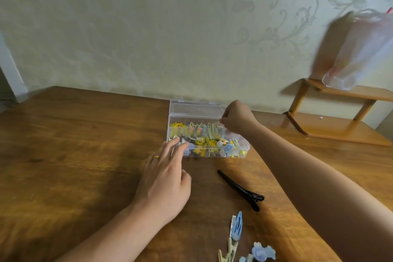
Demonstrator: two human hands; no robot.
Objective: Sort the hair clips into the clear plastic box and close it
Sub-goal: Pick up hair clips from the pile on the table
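my clear plastic box (pixel 244 147) sits open near the middle of the wooden surface (pixel 74 155), its lid (pixel 197 109) tipped back toward the wall. it is already crowded with small yellow, cream and blue hair clips. my right hand (pixel 237 118) is curled over the far right corner of the box, fingertips pinched together; it looks like i have something small between them, maybe a clip going in, but i cannot tell for sure what it is. my left hand (pixel 164 178) lies relaxed and released, fingers stretched so the tips touch the near left edge of the box, steadying it.

i judge i am in the middle of the sorting step, not close to shutting the lid. there are clips not yet in: a long black clip (pixel 241 190) lies alone on the surface in front of the box, and nearer to me there is a blue snap clip (pixel 237 226), some cream clips (pixel 230 251) and a blue flower clip (pixel 262 251) bunched together at the lower edge of view.

next i would let go over a compartment, then bring the right hand back to the black clip. it is long, so it may need to go in lengthwise or at an angle for the lid to close.
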